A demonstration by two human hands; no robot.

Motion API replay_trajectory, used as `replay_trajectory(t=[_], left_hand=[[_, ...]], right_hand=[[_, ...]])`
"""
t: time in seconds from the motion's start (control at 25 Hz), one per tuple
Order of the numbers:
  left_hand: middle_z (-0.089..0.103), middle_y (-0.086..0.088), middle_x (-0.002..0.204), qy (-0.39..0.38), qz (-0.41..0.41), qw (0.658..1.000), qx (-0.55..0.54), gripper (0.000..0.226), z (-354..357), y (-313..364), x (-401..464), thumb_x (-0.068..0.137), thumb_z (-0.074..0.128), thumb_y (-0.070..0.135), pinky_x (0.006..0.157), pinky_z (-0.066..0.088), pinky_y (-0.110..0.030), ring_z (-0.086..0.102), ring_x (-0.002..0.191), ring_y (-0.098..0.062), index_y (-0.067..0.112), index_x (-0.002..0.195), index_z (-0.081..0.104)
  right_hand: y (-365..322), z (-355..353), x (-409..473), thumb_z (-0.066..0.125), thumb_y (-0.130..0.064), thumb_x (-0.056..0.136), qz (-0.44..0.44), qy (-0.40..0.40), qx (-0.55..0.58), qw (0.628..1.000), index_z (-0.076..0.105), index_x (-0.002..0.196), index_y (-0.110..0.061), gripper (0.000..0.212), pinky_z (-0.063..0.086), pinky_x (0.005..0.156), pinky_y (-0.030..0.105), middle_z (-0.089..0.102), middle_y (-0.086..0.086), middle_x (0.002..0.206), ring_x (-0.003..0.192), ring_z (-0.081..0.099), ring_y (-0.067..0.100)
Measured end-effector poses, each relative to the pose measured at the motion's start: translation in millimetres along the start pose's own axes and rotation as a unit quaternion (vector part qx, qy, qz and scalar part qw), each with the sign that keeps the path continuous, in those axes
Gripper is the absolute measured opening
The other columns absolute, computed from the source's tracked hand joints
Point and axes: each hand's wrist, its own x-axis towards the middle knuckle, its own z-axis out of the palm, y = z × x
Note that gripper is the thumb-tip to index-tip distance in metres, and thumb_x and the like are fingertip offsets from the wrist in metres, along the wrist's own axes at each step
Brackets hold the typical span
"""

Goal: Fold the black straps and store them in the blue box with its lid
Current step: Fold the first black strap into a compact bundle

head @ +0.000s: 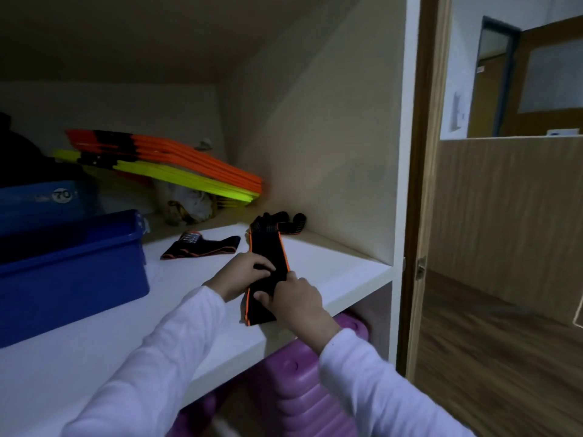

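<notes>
Both hands are on one long black strap point(268, 266) with orange edging. The left hand point(243, 274) lies across its middle from the left with fingers curled over the fabric, and the right hand point(295, 299) pinches the nearer part from the right, thumb on top. Whether the left fingers truly clamp the strap or only press it flat cannot be told.

At the far left of the white shelf point(94, 357) stands the blue box point(72, 279), open, with nothing visible inside from this angle. A blue shape behind it, bearing a round sticker, may be its lid point(41, 200), though that is uncertain. Right of the box lies a second strap point(202, 247), flat and apparently unfolded, running left to right. Behind the held strap, near the right wall, sits a small heap of more strap material point(284, 220).

So the work looks early: no strap is stored, folding of this one is only starting, and the lid is off.

The held strap's long axis runs near to far, its near end overhanging the shelf's front edge, its far end pointing at the back corner.
</notes>
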Motion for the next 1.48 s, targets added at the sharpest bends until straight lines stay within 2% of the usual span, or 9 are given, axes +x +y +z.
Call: replay_trajectory(t=[0.28,0.44,0.6,0.68,0.76,0.92,1.16,1.28,1.48], left_hand=[[0.064,-0.022,0.117,-0.004,-0.045,0.994,-0.096,0.027,4,5,-42,0.087,0.052,-0.003,0.093,0.045,-0.032,0.059,0.105,-0.026,-0.001,0.111,0.067],[0.061,-0.016,0.125,0.0,-0.045,0.997,-0.06,0.031,-4,2,-62,0.092,0.048,0.002,0.096,0.045,-0.026,0.058,0.115,-0.024,0.004,0.119,0.063],[0.067,-0.011,0.117,-0.002,-0.044,0.997,-0.063,0.028,-16,7,-84,0.093,0.05,0.008,0.089,0.05,-0.026,0.062,0.108,-0.027,0.01,0.114,0.067],[0.06,0.0,0.12,-0.035,-0.047,0.996,-0.07,0.03,-18,12,-95,0.093,0.053,0.013,0.081,0.047,-0.011,0.058,0.108,-0.016,0.011,0.121,0.063],[0.047,0.007,0.132,-0.074,-0.06,0.991,-0.092,0.04,-17,13,-105,0.089,0.06,0.021,0.078,0.045,-0.003,0.048,0.117,-0.007,0.016,0.129,0.057],[0.03,0.007,0.152,-0.098,-0.049,0.994,0.005,0.067,-18,13,-117,0.074,0.073,0.039,0.111,0.03,-0.024,0.035,0.137,-0.01,0.034,0.135,0.046],[0.043,0.017,0.113,-0.054,0.035,0.994,0.083,0.05,-17,18,-127,0.077,0.068,0.043,0.088,0.04,-0.019,0.048,0.105,-0.004,0.032,0.122,0.049],[0.048,0.023,0.097,-0.028,0.034,0.995,0.088,0.042,-17,18,-128,0.077,0.069,0.043,0.077,0.038,-0.017,0.048,0.088,0.003,0.028,0.113,0.054],[0.056,0.015,0.096,-0.014,0.043,0.994,0.101,0.036,-19,18,-129,0.078,0.068,0.039,0.082,0.046,-0.025,0.056,0.091,-0.005,0.023,0.11,0.06]], right_hand=[[-2,1,-4,0.034,-0.05,0.095,-0.011,0.013,-0.006,1.0,0.049,0.132,-0.007,0.058,0.042,0.092,0.038,0.041,0.015,0.134,0.121,0.045,0.034],[-4,1,-4,0.037,-0.053,0.093,-0.038,-0.003,0.02,0.999,0.056,0.121,-0.001,0.062,0.041,0.079,0.035,0.044,0.015,0.128,0.111,0.053,0.035],[0,-5,-3,0.039,-0.048,0.095,-0.057,-0.022,0.043,0.997,0.062,0.107,-0.001,0.054,0.037,0.071,0.03,0.042,0.007,0.087,0.085,0.048,0.026],[9,-12,-2,0.044,-0.037,0.096,-0.101,-0.017,0.027,0.994,0.065,0.096,-0.001,0.042,0.036,0.065,0.029,0.047,0.006,0.077,0.087,0.052,0.027],[18,-18,-3,0.05,-0.023,0.094,-0.154,-0.01,0.045,0.987,0.067,0.109,-0.006,0.028,0.04,0.075,0.029,0.06,0.012,0.1,0.102,0.057,0.028],[24,-18,-10,0.059,-0.027,0.09,-0.194,-0.063,0.148,0.968,0.063,0.122,-0.018,0.034,0.039,0.093,0.023,0.062,0.002,0.125,0.114,0.055,0.016],[40,-17,-19,0.077,-0.037,0.071,-0.202,-0.117,0.18,0.955,0.055,0.123,-0.035,0.056,0.045,0.099,0.027,0.06,-0.008,0.124,0.115,0.055,0.012],[41,-11,-27,0.076,-0.023,0.073,-0.219,-0.116,0.143,0.958,0.047,0.132,-0.033,0.066,0.045,0.073,0.008,0.058,-0.008,0.121,0.093,0.056,0.006],[42,-6,-27,0.064,-0.017,0.086,-0.248,-0.044,0.105,0.962,0.054,0.129,-0.025,0.044,0.041,0.076,0.021,0.067,0.003,0.104,0.087,0.056,0.014]])
